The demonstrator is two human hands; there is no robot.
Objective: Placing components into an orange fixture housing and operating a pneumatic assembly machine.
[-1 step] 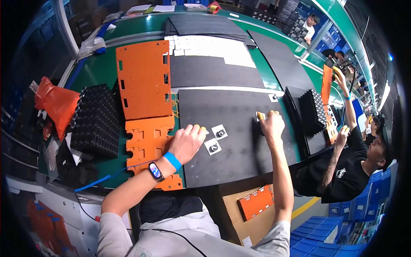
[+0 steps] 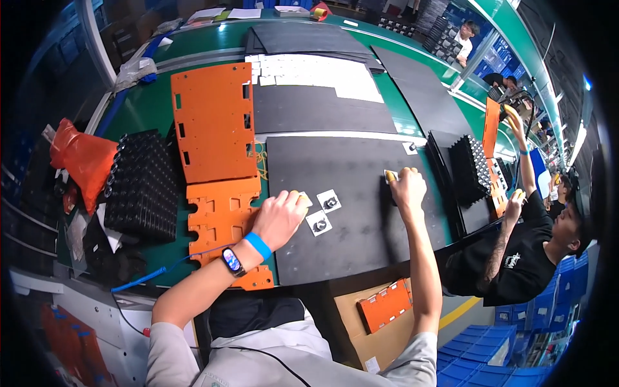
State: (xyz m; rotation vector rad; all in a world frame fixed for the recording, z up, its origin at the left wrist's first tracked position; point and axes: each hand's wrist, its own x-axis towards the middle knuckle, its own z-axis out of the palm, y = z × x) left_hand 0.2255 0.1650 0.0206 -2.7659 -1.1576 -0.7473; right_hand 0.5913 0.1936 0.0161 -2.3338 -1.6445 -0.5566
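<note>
My left hand (image 2: 282, 219) is closed over the left part of a black board (image 2: 348, 251). A small white square card (image 2: 306, 200) shows at its pinched fingertips. Beside those fingers lie two white square cards (image 2: 328, 201) (image 2: 318, 223), each with a round black part on it. My right hand (image 2: 409, 192) is closed farther right, its fingertips on another small white card (image 2: 389, 175); whether a black part is there is hidden. Yellow covers show on fingertips of both hands. Toward the far right corner lies one more white card (image 2: 410, 148) with a dark part.
An orange fixture plate (image 2: 215, 126) stands raised above its notched orange base (image 2: 222, 209), left of the board. Stacked black trays (image 2: 142, 187) and an orange-red bag (image 2: 80, 158) are farther left. White cards (image 2: 316, 69) cover a far board. A co-worker (image 2: 516, 258) works at right.
The whole scene sits slightly farther left in the picture. Both hands keep nearly the same places and stay closed; a bit more of the card by the left fingertips shows.
</note>
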